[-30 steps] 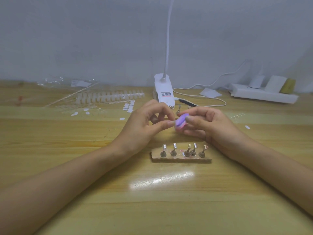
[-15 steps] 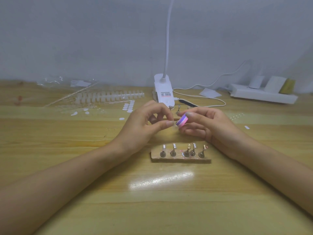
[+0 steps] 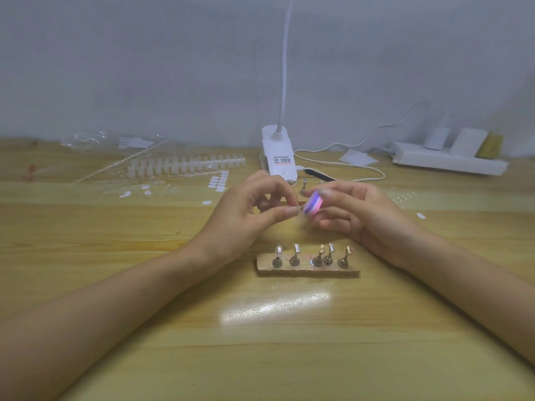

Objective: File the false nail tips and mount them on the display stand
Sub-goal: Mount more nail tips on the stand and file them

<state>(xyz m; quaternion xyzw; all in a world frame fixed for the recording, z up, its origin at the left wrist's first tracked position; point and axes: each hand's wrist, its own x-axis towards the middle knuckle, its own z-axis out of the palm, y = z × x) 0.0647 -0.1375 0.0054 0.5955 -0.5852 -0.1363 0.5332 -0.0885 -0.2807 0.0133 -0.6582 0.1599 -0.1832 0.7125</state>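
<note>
Head: nail tip [image 3: 278, 251] on display stand [image 3: 308, 272]

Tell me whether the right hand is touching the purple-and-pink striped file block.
Touching. The head view shows the right hand pinching the striped file block, a fingertip pressed on its top edge and other fingers curled beneath it.

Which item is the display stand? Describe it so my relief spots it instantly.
Start at the white clip lamp at the back of the wooden table and come straight toward the camera. The display stand is the flat tan block, the nearest object on it. It alone carries a row of five small metal pegs.
</note>
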